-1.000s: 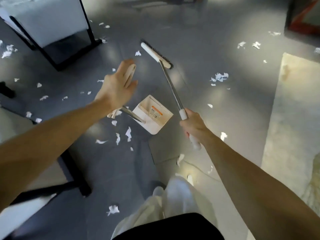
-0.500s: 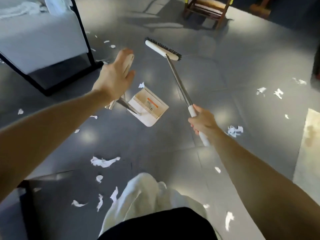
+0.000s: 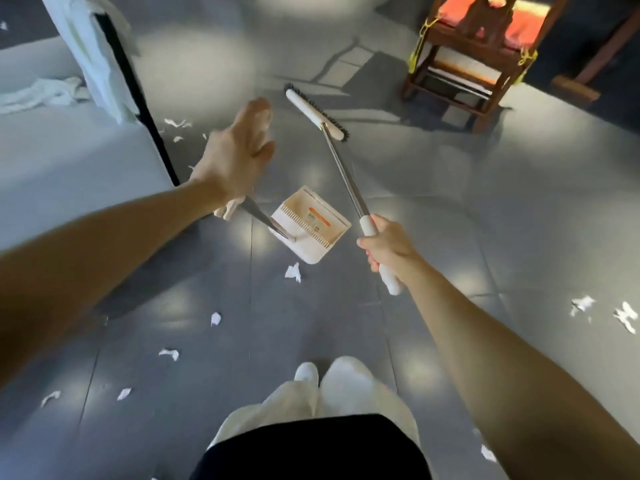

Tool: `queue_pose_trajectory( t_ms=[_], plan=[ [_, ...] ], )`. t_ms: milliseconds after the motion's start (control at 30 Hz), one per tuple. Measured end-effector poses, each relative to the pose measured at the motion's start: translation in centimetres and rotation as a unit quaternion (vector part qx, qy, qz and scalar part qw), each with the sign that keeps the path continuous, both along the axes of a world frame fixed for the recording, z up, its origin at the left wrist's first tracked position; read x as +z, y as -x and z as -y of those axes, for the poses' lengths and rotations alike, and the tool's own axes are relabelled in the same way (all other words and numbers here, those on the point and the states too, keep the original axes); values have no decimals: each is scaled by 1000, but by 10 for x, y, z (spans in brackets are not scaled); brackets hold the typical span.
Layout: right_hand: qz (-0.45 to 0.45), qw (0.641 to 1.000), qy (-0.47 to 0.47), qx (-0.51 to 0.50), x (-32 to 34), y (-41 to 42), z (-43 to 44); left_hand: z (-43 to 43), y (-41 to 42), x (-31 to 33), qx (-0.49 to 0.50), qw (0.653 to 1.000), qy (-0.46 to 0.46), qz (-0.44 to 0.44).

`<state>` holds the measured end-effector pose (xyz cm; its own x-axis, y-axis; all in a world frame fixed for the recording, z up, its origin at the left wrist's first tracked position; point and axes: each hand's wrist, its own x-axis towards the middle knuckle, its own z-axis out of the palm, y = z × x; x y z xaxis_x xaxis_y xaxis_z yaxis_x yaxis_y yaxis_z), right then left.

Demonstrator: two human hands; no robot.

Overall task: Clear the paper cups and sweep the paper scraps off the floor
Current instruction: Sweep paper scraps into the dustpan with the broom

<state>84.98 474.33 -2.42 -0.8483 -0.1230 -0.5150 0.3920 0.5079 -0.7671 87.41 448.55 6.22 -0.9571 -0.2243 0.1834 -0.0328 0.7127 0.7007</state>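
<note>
Head view: right grip holds the broom handle. Left grip is stretched out, fingers straight, above the dustpan handle; I cannot tell if it holds it.

Broom: white head, black bristles, silver shaft, white grip. Dustpan: white, orange label band, fine ribbed comb row. Paper scraps white against glossy grey floor tiles. Wooden chair dark brown, orange-red cushion, yellow ties.
</note>
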Motion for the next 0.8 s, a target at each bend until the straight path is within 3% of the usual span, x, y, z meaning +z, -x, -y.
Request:
queue_pose_trajectory(
  t_ms=[133,267,467,633,800],
  plan=[
    [-14,1000,5,11,15,141,39,35,130,20,-3,1000,-28,-12],
    [-23,999,8,38,10,294,102,91,271,14,53,998,16,-15],
    [-35,993,15,112,26,552,189,182,493,9,137,990,5,-31],
    [-53,979,-14,197,31,718,305,272,612,17,202,977,-56,-22],
    [-27,971,5,237,24,856,448,399,732,13,289,956,-46,-26]
  ],
)
